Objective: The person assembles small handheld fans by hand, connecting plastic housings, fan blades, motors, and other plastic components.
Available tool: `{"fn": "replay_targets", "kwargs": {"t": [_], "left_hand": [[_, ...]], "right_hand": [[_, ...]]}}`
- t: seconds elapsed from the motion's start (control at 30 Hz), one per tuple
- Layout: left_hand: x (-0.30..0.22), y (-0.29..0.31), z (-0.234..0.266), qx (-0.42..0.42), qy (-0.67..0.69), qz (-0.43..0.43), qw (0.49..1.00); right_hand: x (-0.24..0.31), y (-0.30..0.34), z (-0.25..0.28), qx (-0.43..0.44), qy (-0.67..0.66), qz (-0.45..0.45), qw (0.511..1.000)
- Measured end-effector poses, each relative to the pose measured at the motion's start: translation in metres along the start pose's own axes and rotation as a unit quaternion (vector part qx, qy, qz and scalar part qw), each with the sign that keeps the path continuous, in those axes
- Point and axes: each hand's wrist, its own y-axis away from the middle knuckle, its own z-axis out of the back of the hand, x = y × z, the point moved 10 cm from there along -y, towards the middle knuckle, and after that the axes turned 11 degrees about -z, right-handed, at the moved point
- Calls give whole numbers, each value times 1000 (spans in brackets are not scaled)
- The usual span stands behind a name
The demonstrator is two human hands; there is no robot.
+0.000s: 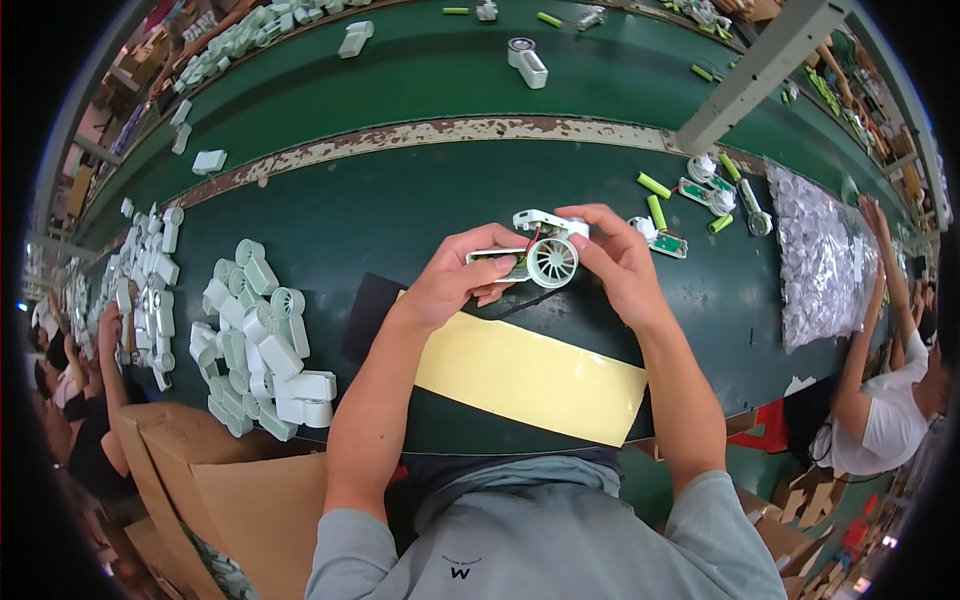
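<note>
Over the middle of the green bench my two hands hold a pale handheld fan housing (pixel 553 262) that is opened up. Its round fan grille faces me, and red wires show beside it. My left hand (pixel 462 268) is closed around the handle half, thumb on top of the open shell. My right hand (pixel 617 262) grips the round head end and a white part (pixel 541 219) raised above it. Below my hands lies a yellow sheet (pixel 530 375) on a black strip (pixel 372 318). A thin black cord (pixel 530 303) runs just under the housing.
Pale green fan shells (pixel 262 345) lie heaped at left, with more farther left. At right are green battery cells (pixel 655 185), circuit boards (pixel 668 243) and a clear bag of parts (pixel 818 262). A metal post (pixel 760 75) stands behind; a cardboard box (pixel 255 505) is below left. Co-workers sit both sides.
</note>
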Motion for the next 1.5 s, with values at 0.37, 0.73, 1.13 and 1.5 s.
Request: {"fn": "replay_targets", "kwargs": {"t": [0.37,0.73,1.13,1.5], "left_hand": [[14,11,-5,-15,-82,90,992],[25,13,-11,41,-4,104,994],[8,-1,3,-61,-236,26,970],[11,-3,7,-62,-162,-4,985]], "right_hand": [[51,27,17,-153,165,176,958],[69,41,-25,-154,336,283,885],[58,34,-25,-177,324,282,886],[32,25,-5,-174,152,200,952]]}}
